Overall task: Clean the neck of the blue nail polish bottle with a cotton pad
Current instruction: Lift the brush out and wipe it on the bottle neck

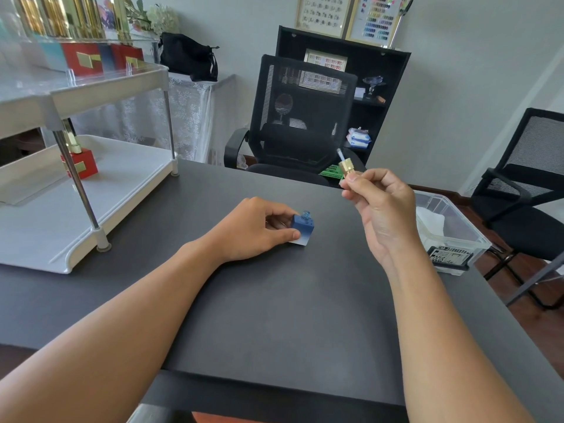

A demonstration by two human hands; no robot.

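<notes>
Head-height view, forward-down over table (pixel 274 315)

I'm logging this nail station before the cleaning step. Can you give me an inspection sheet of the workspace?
Surface: dark table, matte.
Job's things: blue nail polish bottle upright, uncapped; gold cap with brush lifted; cotton pad not seen.
Clutter: white two-tier rack with a red bottle; clear plastic box.
Grippers: left hand grips the bottle; right hand pinches the cap.
Cables: nothing seen.
Surroundings: black mesh chair, black shelf.
</notes>
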